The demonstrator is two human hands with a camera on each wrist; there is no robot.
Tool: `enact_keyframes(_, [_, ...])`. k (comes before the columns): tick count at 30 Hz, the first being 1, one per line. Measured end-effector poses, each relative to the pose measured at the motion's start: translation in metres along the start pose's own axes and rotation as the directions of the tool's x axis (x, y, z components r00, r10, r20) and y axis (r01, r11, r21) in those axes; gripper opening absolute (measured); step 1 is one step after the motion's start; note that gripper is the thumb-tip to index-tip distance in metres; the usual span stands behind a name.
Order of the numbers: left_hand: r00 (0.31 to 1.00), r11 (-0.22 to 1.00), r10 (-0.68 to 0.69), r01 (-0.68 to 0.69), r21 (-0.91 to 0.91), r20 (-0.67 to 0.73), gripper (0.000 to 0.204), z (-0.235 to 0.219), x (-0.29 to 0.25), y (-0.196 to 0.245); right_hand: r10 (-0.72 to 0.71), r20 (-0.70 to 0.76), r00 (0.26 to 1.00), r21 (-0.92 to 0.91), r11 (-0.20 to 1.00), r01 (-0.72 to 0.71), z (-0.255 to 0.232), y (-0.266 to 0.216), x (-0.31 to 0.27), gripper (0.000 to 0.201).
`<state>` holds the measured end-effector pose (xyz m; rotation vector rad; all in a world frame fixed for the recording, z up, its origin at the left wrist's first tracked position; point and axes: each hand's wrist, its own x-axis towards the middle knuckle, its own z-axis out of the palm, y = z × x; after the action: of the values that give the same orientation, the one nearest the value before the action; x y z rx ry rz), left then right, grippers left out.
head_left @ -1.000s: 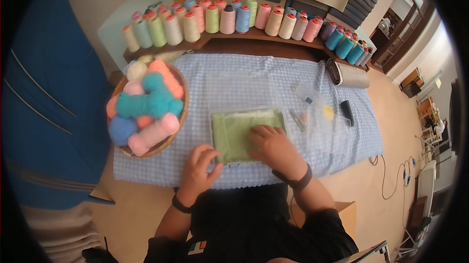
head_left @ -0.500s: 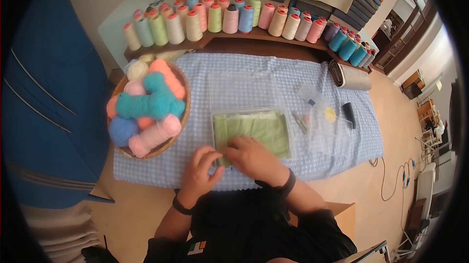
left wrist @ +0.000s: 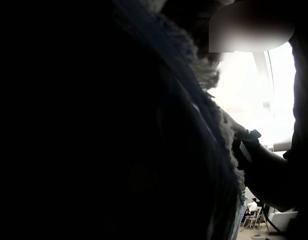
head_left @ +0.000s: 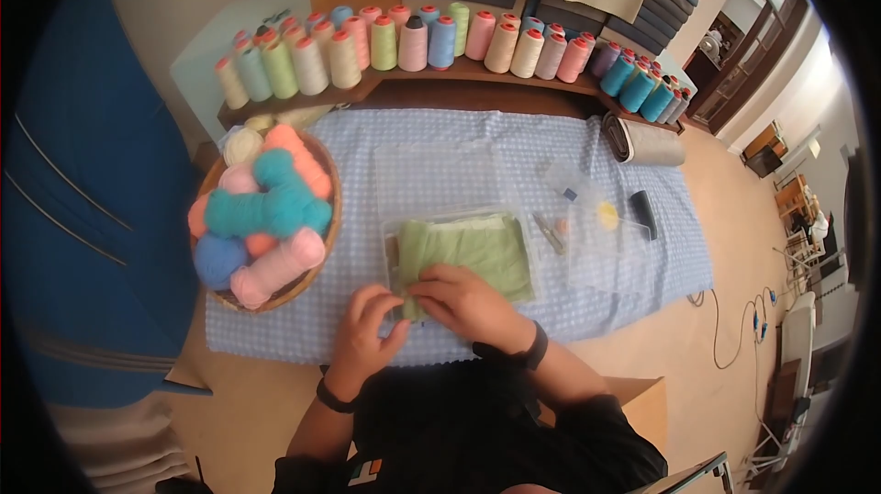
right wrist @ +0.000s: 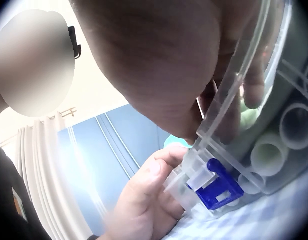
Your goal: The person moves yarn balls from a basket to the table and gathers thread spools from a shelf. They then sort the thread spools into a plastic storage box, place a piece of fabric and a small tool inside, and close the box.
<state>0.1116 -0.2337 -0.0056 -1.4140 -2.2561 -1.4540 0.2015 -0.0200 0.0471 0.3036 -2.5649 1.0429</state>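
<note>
A green cloth (head_left: 477, 260) lies in a clear plastic box (head_left: 538, 287), drawn away from its left wall and bunched at the near left corner. My right hand (head_left: 473, 306) pinches the bunched part; its fingertips are partly hidden. The left hand (head_left: 361, 338) rests its bent fingers at that corner, thumb apart. From the right wrist, the left hand (right wrist: 144, 200) shows outside the box by a blue latch (right wrist: 219, 187), while the right hand (right wrist: 159, 55) reaches over the wall. White tubes (right wrist: 268, 154) show through the side. The left wrist view is mostly dark.
A yarn basket (head_left: 335, 218) stands at the left, a shelf of thread spools (head_left: 413, 44) behind. Right of the box lie a small metal tool (head_left: 549, 232), clear containers (head_left: 606, 260) and a black cylinder (head_left: 642, 214). A rolled cloth (head_left: 652, 143) sits at the back right.
My right hand has moved left from the middle of the cloth to the near left corner. The cloth's left edge has shifted right and bunched. The left hand has hardly moved.
</note>
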Motion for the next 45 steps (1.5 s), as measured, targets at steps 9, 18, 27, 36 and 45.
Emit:
enact_keyframes(9, [1.000, 0.999, -0.023, 0.023, -0.038, -0.002, 0.034, -0.001, -0.002, 0.000, 0.125, -0.174, 0.977, -0.036, 0.990, -0.133, -0.072, -0.011, -0.005, 0.029])
enact_keyframes(18, [1.000, 1.000, 0.010, -0.010, -0.029, -0.007, 0.029, -0.002, -0.001, 0.001, 0.048, -0.280, 0.959, -0.313, 0.939, -0.139, -0.175, 0.020, 0.030, 0.024])
enact_keyframes(27, [1.000, 1.000, -0.001, 0.001, -0.011, -0.014, 0.028, -0.001, -0.002, 0.002, -0.206, -0.471, 0.858, -0.356, 0.934, 0.029, -0.275, 0.045, 0.084, 0.025])
enact_keyframes(36, [1.000, 1.000, 0.008, -0.008, -0.010, -0.021, 0.026, 0.001, -0.002, 0.000, 0.250, -0.614, 0.748, -0.354, 0.760, -0.545, -0.332, 0.206, 0.009, 0.028])
enact_keyframes(45, [1.000, 1.000, -0.011, 0.011, -0.007, -0.009, 0.028, 0.001, -0.002, 0.000, 0.608, -0.358, 0.709, -0.246, 0.671, -0.699, -0.308, 0.247, -0.073, 0.024])
